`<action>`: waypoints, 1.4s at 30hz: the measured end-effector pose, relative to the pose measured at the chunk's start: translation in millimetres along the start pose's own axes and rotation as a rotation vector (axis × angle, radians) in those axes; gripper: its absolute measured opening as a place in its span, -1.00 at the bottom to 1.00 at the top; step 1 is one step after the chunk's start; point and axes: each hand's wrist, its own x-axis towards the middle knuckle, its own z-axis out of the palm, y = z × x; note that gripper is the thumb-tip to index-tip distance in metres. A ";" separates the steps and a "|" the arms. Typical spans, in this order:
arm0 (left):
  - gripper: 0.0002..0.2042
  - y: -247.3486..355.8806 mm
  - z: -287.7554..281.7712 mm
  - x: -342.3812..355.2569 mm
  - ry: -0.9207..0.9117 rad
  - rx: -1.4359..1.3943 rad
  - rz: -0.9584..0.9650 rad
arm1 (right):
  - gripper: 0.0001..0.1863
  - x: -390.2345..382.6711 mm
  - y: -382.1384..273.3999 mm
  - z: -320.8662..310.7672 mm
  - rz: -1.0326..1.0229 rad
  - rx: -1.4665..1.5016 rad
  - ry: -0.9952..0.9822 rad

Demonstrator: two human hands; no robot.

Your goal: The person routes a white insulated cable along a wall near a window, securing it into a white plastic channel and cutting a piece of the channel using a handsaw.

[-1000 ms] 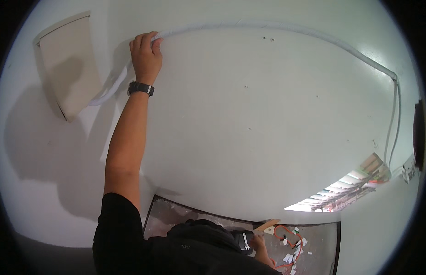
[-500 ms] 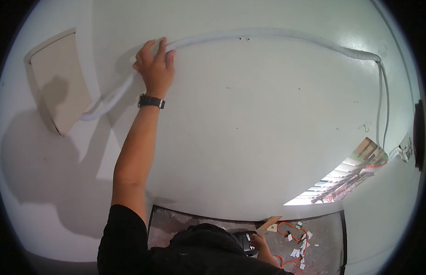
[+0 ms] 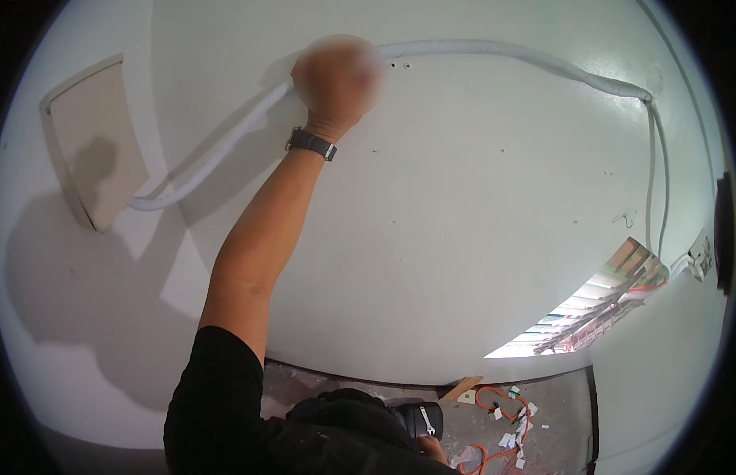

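Note:
My left hand [image 3: 336,83] is raised against the wall, over a long white tape-wrapped hose [image 3: 229,144]. A blur covers the hand, so I cannot tell how its fingers lie. The hose sags from the hand to the beige panel [image 3: 99,142] on the left. On the other side it arcs to the upper right corner, where thinner cables [image 3: 665,182] drop down. Low in the view, my right hand [image 3: 433,450] is beside a black pouch [image 3: 407,413] with a silver wrench [image 3: 427,419] on it; its fingers are hidden.
Small holes [image 3: 400,66] dot the wall below the hose, and a small hook [image 3: 624,220] is at right. An opening [image 3: 582,309] lets in light at lower right. An orange cord [image 3: 480,396], paper scraps [image 3: 510,439] and a wooden piece [image 3: 461,388] lie on the floor.
My left hand has moved right along the hose, uncovering more of it on the left. My right hand has dropped lower, and the wrench on the pouch shows more fully.

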 end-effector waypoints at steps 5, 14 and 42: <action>-0.73 13.1 18.8 15.7 0.021 -0.002 -0.064 | -0.52 4.9 39.6 -22.8 -0.100 -0.172 0.073; -0.70 7.3 21.1 0.5 0.045 -0.026 -0.028 | -0.48 -27.8 -75.2 12.0 0.040 -0.315 0.164; -0.63 -11.9 11.8 0.4 -0.029 0.005 0.114 | -0.59 6.2 -10.8 25.7 0.056 -0.196 0.085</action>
